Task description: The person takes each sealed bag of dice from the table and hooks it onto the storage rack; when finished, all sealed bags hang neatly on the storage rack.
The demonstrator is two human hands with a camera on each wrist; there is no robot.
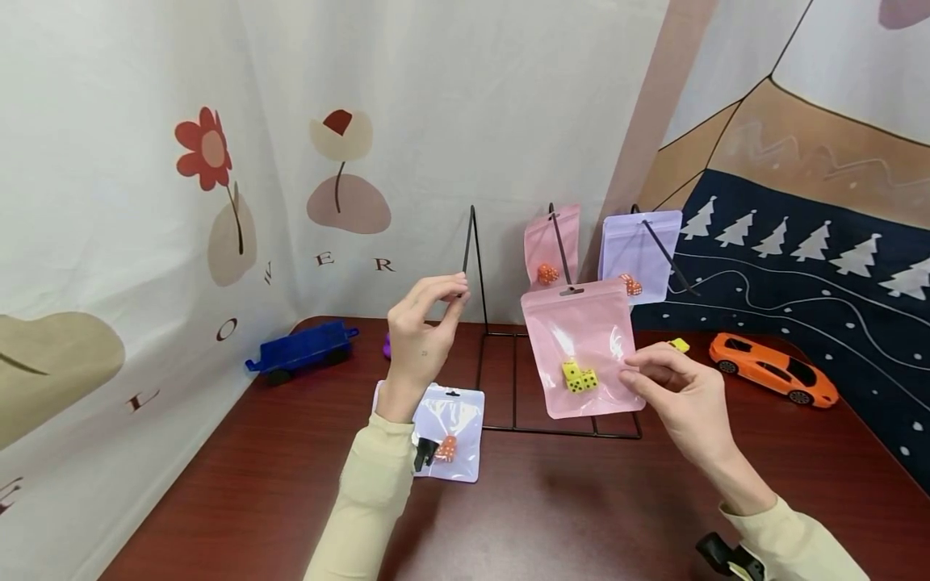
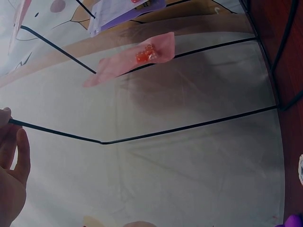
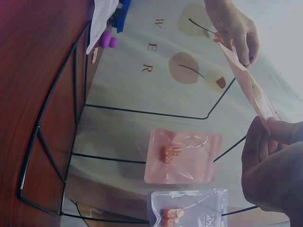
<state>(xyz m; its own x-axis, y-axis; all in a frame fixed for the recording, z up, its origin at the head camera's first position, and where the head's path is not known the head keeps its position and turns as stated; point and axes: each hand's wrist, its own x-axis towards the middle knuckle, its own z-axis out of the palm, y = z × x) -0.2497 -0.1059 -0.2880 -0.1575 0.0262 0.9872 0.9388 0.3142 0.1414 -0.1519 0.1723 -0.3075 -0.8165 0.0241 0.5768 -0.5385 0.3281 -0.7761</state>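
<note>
Left hand [image 1: 425,331]: thumb and fingertips pinch the free end of the left prong [image 2: 57,132] of the wire rack [image 1: 617,436], near the centre of the head view. Right hand [image 1: 683,395]: thumb and fingers pinch the lower right edge of a pink pouch [image 1: 577,343] containing yellow dice [image 1: 577,381]. The two hands are well apart.

Location: the pouch is right of centre in the head view. Its hang slot [image 1: 571,291] lies at the tip of the middle prong [image 1: 560,244]; whether the wire passes through cannot be confirmed. A second pink pouch [image 3: 194,156] hangs farther back on the same prong.

Step in hand, as judged: fitting the pouch to the middle prong, although removal would look similar. If hanging, the next move calls for seating the slot over the tip, then sliding the pouch back along the wire.

Orientation: slot end up, dice end down, broad face toward the head camera. The long axis is near upright, running from the slot down and slightly toward frame right.
</note>
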